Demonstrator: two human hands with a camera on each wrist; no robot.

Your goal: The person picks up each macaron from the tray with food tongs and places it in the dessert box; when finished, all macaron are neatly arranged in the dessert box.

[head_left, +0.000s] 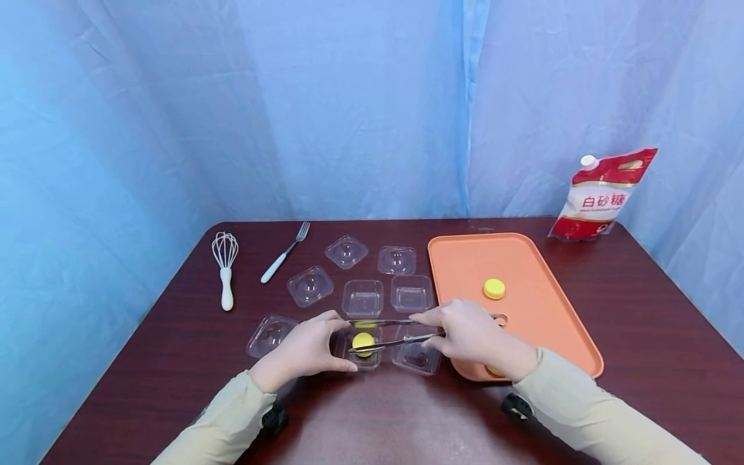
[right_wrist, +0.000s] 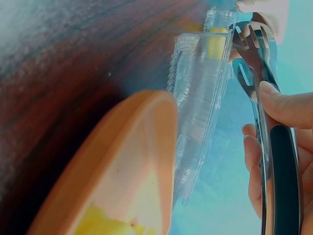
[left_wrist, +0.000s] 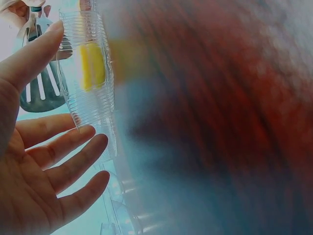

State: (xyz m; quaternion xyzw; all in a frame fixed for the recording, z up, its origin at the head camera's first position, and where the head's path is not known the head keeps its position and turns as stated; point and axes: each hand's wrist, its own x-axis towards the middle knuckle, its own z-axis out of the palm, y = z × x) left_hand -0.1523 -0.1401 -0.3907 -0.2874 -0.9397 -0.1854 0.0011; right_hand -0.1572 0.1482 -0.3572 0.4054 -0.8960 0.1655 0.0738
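My left hand (head_left: 308,349) holds a small clear plastic container (left_wrist: 93,110) by its sides, thumb at one end and fingertips at the other. Inside it lies a yellow macaron (head_left: 363,344). My right hand (head_left: 473,332) grips metal tongs (right_wrist: 286,181) with dark handle inlays, thumb on one arm and fingers on the other. The tongs' slotted tips are spread apart over the container, above the macaron. Just to the right stands another clear container (head_left: 420,361), partly under the tongs. An orange tray (head_left: 465,261) lies below my right hand, with a yellow macaron (head_left: 494,289) on it.
Clear containers (head_left: 363,298) and domed lids (head_left: 347,250) are spread behind my hands; another lid (head_left: 270,336) sits by my left hand. A whisk (head_left: 226,287) and fork (head_left: 281,257) lie at left. A sugar bag (head_left: 601,197) stands at the back right.
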